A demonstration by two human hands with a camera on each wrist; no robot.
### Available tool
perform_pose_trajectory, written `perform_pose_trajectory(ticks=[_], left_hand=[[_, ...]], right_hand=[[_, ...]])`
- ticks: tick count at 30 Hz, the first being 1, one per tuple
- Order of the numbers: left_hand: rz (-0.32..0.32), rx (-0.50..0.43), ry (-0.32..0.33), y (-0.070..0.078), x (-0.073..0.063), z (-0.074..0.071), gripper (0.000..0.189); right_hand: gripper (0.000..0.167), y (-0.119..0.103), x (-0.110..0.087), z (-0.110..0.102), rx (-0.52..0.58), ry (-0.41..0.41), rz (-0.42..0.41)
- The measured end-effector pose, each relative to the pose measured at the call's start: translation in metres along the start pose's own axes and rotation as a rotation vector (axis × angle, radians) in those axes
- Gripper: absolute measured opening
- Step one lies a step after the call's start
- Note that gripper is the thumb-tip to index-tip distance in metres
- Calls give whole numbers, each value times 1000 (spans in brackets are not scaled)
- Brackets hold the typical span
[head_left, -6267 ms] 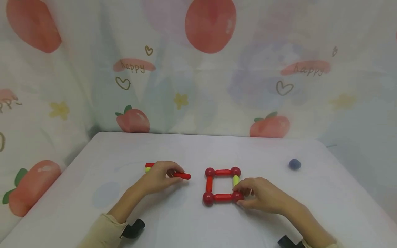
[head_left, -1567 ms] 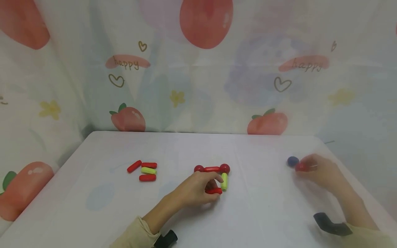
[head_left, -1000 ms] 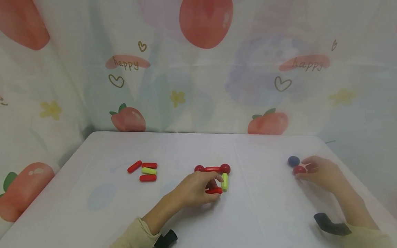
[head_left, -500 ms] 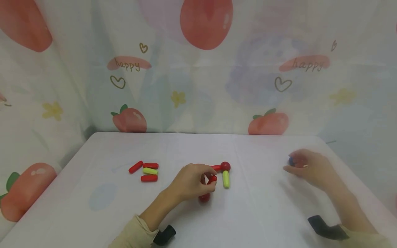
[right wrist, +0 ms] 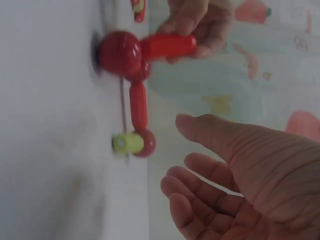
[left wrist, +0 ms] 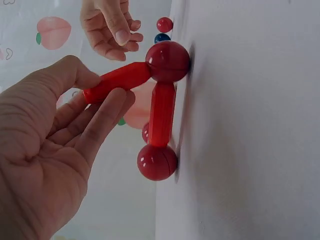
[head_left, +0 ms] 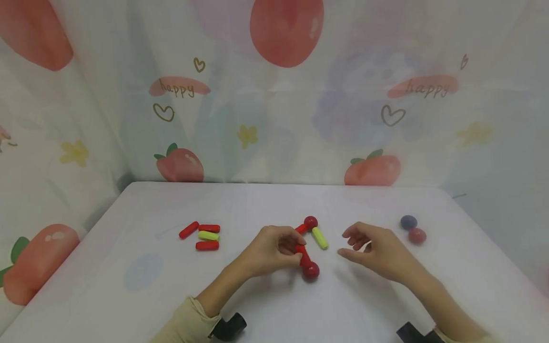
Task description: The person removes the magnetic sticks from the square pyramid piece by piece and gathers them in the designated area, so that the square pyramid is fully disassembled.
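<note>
One glossy, faceted red rod [left wrist: 127,77] is pinched by the left hand [head_left: 270,253], tilted upward from a dark red ball [left wrist: 169,61] on the table [left wrist: 255,125]. A second red rod [left wrist: 162,115] is joined to that ball. The right hand [head_left: 379,250], thumb and fingers parted, is held near a yellow-green rod [head_left: 320,238].

A white table [head_left: 364,207] spreads across the lower half of the frame in a small, curtained-off tabletop corner, with pale printed cloth [head_left: 274,157] hanging behind it and down both the left and right edges. Cartoon peaches [head_left: 180,165], yellow flowers [head_left: 247,136], heart outlines [head_left: 164,112] and the word "happy" [head_left: 177,88] brighten the cloth; whether the room beyond is a home or a studio cannot be told.
</note>
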State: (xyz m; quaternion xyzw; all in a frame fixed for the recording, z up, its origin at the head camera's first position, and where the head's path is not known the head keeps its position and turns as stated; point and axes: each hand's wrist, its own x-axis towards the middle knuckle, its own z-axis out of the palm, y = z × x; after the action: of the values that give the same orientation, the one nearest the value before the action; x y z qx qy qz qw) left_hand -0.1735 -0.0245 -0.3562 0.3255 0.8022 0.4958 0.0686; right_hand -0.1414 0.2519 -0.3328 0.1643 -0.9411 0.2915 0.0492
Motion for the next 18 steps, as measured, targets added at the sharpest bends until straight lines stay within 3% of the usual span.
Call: perform_pose_trajectory(ticks=[8,18], left_hand=[[-55,15,-133,-4,1,-2,21],[-39,93,-168,-10,2,-1,19]], right_hand=[[25,-14,-5,34,180,-142,-192],[28,-12,-5,44,169,-181,-194]])
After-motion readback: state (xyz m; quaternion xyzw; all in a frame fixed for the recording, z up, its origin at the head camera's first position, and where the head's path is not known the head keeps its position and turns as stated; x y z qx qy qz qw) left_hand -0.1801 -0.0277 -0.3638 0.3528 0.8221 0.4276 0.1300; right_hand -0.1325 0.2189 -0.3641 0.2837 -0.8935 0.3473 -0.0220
